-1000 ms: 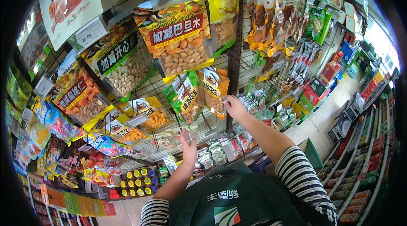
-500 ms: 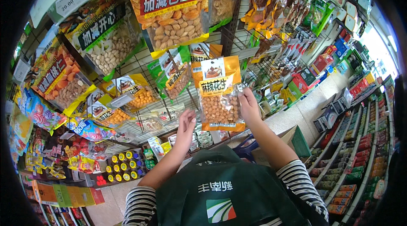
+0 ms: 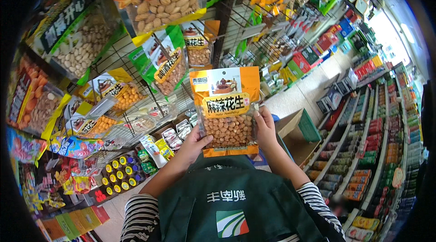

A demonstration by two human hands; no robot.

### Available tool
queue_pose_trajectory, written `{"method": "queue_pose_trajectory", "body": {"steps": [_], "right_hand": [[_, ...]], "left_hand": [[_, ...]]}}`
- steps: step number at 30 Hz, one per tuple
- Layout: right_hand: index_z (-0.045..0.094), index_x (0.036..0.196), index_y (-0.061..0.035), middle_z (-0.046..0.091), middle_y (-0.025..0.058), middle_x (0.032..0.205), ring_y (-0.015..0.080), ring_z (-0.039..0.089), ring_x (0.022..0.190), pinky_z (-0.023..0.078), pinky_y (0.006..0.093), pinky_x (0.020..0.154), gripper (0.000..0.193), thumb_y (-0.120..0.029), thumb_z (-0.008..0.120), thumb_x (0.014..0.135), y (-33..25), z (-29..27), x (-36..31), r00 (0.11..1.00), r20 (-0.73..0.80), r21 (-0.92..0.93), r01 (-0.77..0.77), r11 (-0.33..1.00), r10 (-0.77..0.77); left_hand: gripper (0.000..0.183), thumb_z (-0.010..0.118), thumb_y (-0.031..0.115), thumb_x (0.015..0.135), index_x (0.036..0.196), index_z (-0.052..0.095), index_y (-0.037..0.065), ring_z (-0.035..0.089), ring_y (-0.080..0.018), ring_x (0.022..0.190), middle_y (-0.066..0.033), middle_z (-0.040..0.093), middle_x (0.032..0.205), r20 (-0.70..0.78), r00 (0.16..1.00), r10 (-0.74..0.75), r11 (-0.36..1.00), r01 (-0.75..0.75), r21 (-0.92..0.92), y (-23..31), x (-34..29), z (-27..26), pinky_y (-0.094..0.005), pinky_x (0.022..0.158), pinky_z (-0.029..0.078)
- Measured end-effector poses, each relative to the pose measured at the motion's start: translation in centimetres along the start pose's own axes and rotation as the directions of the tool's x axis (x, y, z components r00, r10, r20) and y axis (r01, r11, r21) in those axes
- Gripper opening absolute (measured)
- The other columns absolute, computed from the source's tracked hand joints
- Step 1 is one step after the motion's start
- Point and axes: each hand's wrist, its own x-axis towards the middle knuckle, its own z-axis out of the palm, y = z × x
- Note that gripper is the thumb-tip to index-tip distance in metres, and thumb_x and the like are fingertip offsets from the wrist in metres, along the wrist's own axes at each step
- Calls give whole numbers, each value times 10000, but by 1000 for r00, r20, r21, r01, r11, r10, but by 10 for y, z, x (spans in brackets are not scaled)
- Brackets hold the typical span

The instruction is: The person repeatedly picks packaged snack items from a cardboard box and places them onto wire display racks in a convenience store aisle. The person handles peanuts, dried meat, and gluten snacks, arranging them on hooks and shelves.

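Note:
Between my two hands is an orange bag of peanuts (image 3: 227,130), upright, with a clear window over the nuts and a hang hole near its top. My left hand (image 3: 194,142) grips the bag's lower left edge, thumb on the front. On the right edge, my right hand (image 3: 265,126) pinches the bag at mid-height. Just behind it on the rack hang a green bag of peanuts (image 3: 169,67) and another orange bag (image 3: 199,44).
Large bags of almonds (image 3: 165,3) and pistachios (image 3: 81,44) hang at upper left. Below the rack stand several yellow-capped jars (image 3: 120,174). An open cardboard box (image 3: 297,135) sits on the floor at right, before long shelves of cans (image 3: 359,178).
The bag has come closer to me and lower. My left hand, which was apart from it with fingers raised, now holds its left edge. The view has shifted to the right.

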Motion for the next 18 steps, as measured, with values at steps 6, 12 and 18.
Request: {"method": "queue_pose_trajectory", "body": {"steps": [6, 12, 18], "right_hand": [[421, 792, -49, 442, -24, 751, 45, 384, 705, 343, 193, 667, 124, -121, 395, 890, 18, -8, -23, 997, -74, -78, -16, 997, 10], [446, 820, -38, 447, -29, 739, 41, 381, 686, 334, 194, 610, 163, -172, 399, 901, 15, -4, -31, 975, -198, -22, -109, 994, 102], [440, 801, -39, 440, -34, 733, 42, 370, 679, 336, 198, 610, 171, -174, 400, 900, 10, -14, -22, 976, -201, -63, -96, 993, 81]], "left_hand": [[460, 570, 62, 791, 1191, 351, 9, 534, -147, 915, -84, 546, 1026, 54, 999, -6, 999, 9, -39, -6, -3, -3, -276, 798, 433], [437, 568, 60, 788, 1173, 370, -2, 479, -146, 1013, -77, 508, 1105, 95, 995, -41, 999, 44, -31, -7, 1, 1, -287, 898, 359], [433, 546, 68, 803, 1186, 356, -3, 495, -150, 1006, -83, 506, 1111, 75, 996, -47, 998, 49, -31, 4, 7, 21, -287, 884, 382]]}}
